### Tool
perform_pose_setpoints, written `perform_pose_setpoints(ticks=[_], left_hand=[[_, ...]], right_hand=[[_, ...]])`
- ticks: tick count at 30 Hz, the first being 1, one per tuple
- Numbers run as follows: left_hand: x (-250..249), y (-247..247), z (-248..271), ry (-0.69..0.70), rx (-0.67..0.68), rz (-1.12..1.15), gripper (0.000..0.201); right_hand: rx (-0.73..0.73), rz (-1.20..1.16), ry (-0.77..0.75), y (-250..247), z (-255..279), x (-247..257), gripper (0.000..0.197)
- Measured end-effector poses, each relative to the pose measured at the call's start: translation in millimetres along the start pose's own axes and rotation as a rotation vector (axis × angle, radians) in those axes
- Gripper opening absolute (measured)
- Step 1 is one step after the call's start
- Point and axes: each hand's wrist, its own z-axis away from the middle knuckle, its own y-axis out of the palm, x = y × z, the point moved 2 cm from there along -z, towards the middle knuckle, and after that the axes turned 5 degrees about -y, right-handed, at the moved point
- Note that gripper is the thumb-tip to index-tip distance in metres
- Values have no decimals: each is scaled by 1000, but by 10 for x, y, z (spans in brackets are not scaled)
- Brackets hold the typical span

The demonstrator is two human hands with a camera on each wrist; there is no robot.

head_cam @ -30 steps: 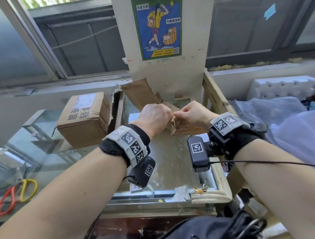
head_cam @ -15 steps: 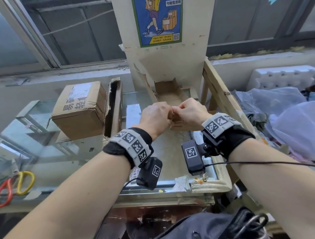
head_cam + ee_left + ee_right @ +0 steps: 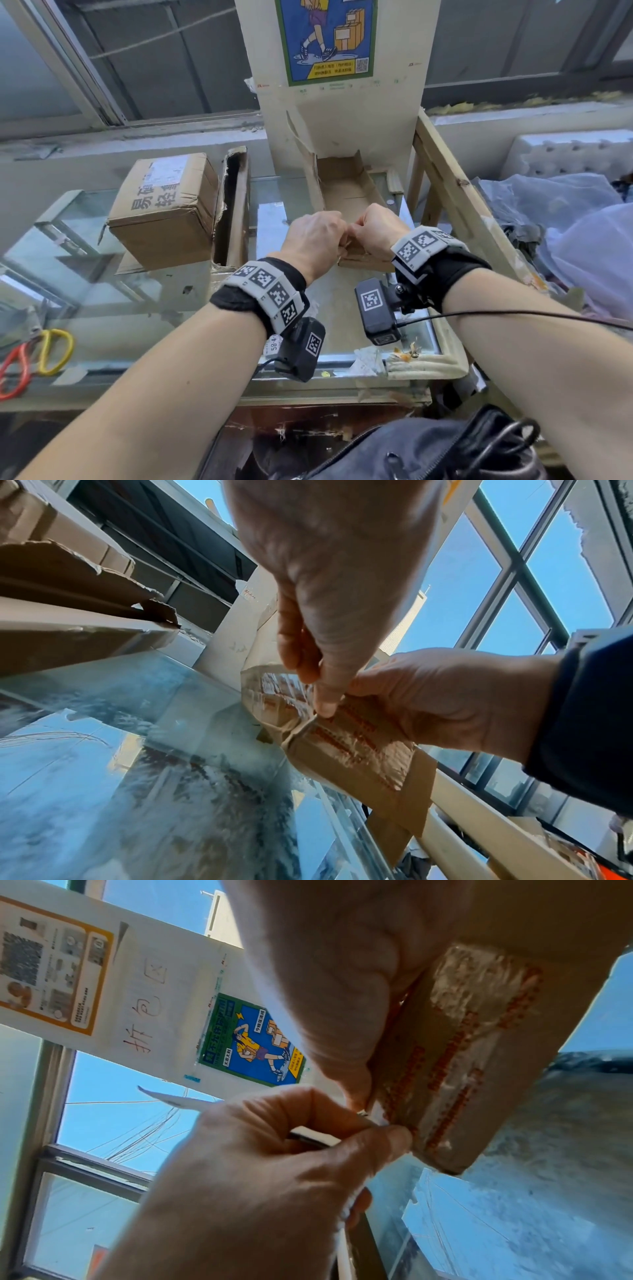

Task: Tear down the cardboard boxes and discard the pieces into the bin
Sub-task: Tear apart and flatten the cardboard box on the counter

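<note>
An open brown cardboard box (image 3: 346, 192) lies on the glass tabletop (image 3: 102, 260), its inside facing up and its near wall toward me. Both hands meet at that near wall. My left hand (image 3: 317, 234) pinches the taped edge between thumb and forefinger; the left wrist view shows this pinch (image 3: 320, 696) on clear tape with red print (image 3: 346, 737). My right hand (image 3: 376, 228) grips the same wall beside it, fingers curled over the cardboard (image 3: 479, 1042). The fingertips are hidden from the head view.
A sealed cardboard box (image 3: 164, 209) stands at the left, with a flattened box (image 3: 235, 205) upright against it. Red and yellow scissors (image 3: 34, 353) lie at the far left. A wooden frame (image 3: 445, 192) and plastic bags (image 3: 565, 222) fill the right; a black bag (image 3: 411, 452) sits below.
The box was held up with a flap raised a second ago; it now lies lower and flatter on the glass. Both hands stayed together on its near edge.
</note>
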Motion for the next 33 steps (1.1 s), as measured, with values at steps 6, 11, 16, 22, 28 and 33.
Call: perform_pose_setpoints(ticks=[6, 11, 16, 22, 28, 33], left_hand=[[41, 185, 158, 23, -44, 46, 24], [74, 292, 213, -8, -58, 96, 16], [48, 347, 218, -97, -77, 271, 30], [111, 419, 173, -149, -52, 217, 23], [80, 514, 177, -142, -47, 223, 17], [85, 588, 242, -75, -54, 249, 9]], right_hand=[[76, -43, 101, 161, -32, -63, 37], [99, -143, 132, 230, -7, -109, 40], [164, -236, 81, 179, 58, -51, 55], [124, -130, 49, 211, 33, -82, 43], [90, -67, 31, 323, 27, -175, 39], [101, -108, 51, 371, -26, -243, 36]])
